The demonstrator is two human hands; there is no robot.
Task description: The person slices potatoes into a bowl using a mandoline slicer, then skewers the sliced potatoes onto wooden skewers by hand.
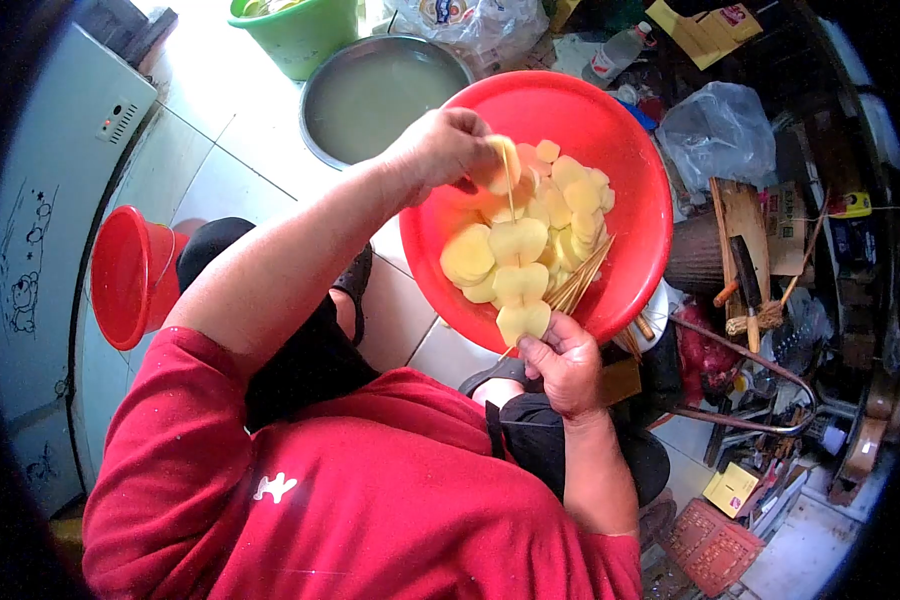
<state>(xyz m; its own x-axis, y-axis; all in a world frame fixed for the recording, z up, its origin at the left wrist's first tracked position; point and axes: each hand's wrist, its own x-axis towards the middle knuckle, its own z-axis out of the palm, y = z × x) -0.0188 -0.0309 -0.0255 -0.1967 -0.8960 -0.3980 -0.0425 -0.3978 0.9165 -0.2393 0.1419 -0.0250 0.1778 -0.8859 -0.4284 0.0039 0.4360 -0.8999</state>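
From the head camera, you sit over a red tub [642,180], working a skewer [511,205] between your two hands. Your left hand [445,150], fingers closed in a pinch, holds a yellow slice [497,165] at the skewer's far end; whether the stick has pierced it, you cannot tell from here. Your right hand [567,368] grips the near end between thumb and fingers, at the tub's near rim. Between the hands, three slices [519,242] sit in a row along the stick, above the tub.

Beneath them, a pile of loose slices [575,190] lies in the tub, and a bundle of bare sticks [582,280] leans by its near right side, just beyond your right hand. Past your left hand, a grey basin [310,125] of cloudy liquid stands beside the tub, with a green bucket [305,42] behind it. A red pail [116,280] stands to your left on the tiles [235,185], near a white cabinet [35,270]. To the right of the tub lie a clear plastic bag [715,130] and a bottle [610,62], amid clutter.
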